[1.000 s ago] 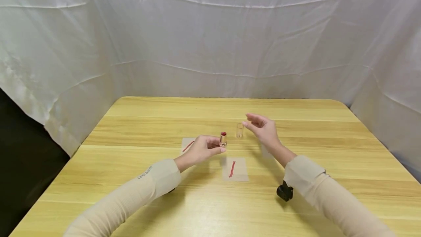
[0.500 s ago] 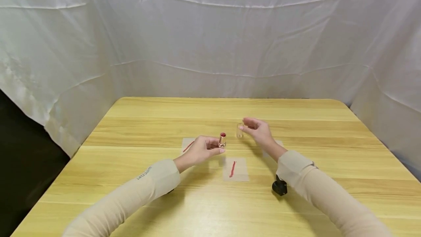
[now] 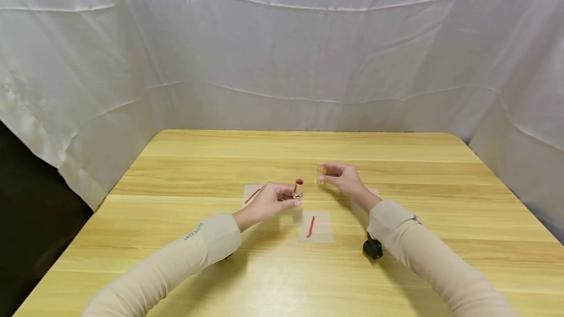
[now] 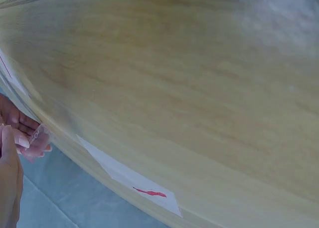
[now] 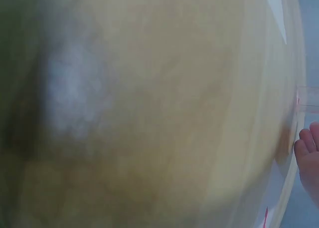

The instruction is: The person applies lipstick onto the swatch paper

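In the head view my left hand (image 3: 273, 199) holds a gold lipstick (image 3: 298, 190) upright over the table, its red tip uncovered at the top. The thumb and fingers pinch it near the base. To its right, my right hand (image 3: 347, 179) pinches a clear lipstick cap (image 3: 320, 174), with the thumb across its lower part. The left wrist view also catches the see-through cap (image 4: 41, 137), fingertips showing through and around it. In the right wrist view the right hand (image 5: 310, 158) appears at the edge, beside the cap (image 5: 310, 98).
On the wooden table (image 3: 176, 175) lies a paper square (image 3: 323, 234) bearing a red streak. A second streaked paper (image 3: 250, 192) is partly behind the left hand; a third paper (image 3: 373, 192) shows under the right wrist. White fabric (image 3: 282, 53) hangs around the table.
My right hand has come left and slightly nearer, its fingers closing from beside the cap onto it. The left hand and lipstick have stayed almost still.
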{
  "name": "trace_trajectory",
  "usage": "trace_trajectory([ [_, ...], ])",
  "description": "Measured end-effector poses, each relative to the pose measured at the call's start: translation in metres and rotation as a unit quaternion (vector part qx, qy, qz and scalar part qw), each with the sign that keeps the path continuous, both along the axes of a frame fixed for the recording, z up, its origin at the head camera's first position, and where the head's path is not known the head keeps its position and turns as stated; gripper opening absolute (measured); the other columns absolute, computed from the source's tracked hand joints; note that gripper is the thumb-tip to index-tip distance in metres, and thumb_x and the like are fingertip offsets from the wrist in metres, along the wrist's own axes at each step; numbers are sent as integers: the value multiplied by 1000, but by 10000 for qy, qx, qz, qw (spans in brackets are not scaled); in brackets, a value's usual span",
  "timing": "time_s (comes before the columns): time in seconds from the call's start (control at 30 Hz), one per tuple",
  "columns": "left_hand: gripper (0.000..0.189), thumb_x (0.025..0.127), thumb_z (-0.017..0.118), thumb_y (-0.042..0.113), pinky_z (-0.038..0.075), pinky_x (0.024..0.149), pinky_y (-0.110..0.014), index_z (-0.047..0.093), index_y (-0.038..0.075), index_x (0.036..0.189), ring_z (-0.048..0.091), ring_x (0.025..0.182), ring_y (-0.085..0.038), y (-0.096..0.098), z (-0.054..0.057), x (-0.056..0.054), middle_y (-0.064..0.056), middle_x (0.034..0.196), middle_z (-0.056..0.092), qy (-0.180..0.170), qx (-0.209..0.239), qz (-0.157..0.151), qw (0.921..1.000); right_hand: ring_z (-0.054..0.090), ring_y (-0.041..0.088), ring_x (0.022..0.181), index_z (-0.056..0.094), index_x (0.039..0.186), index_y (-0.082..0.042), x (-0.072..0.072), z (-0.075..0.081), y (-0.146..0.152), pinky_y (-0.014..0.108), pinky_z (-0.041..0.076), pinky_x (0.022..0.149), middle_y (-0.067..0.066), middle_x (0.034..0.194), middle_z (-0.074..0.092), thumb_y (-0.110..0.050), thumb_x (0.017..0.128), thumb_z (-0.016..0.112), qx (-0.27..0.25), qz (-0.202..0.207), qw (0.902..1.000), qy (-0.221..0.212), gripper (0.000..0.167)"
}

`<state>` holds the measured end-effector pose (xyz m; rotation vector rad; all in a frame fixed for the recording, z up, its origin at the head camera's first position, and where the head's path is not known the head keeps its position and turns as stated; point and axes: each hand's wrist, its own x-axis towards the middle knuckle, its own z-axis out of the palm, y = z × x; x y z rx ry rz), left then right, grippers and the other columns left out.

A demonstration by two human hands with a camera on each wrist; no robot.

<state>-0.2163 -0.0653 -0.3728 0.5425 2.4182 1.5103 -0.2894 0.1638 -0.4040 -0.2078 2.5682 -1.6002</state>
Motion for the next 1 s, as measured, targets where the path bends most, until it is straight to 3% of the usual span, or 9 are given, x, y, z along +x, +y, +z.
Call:
trace_trajectory([
  [0.37,20,86,65,10,53,70,-21,68,-1,102,61,78,-8,0,-1,0,-13,93,69,75,-1,-34,10000,59,30,109,56,123,2,-3,-2,1,32,51,90,21,120,60,-12,84,68,119,190,9997,27,42],
  [0.6,21,86,65,9,54,71,-21,67,-2,104,62,79,-9,1,-1,1,-14,94,69,77,81,-70,9999,61,25,103,62,117,1,-5,-4,-1,30,52,87,18,116,64,-12,83,70,171,110,9998,54,37],
  [1.0,22,86,65,10,53,72,-21,67,-2,104,62,79,-9,7,1,0,-13,94,69,106,-18,-35,9999,62,18,93,63,109,3,1,3,0,28,51,85,18,107,66,-11,84,67,222,96,9996,112,28],
])
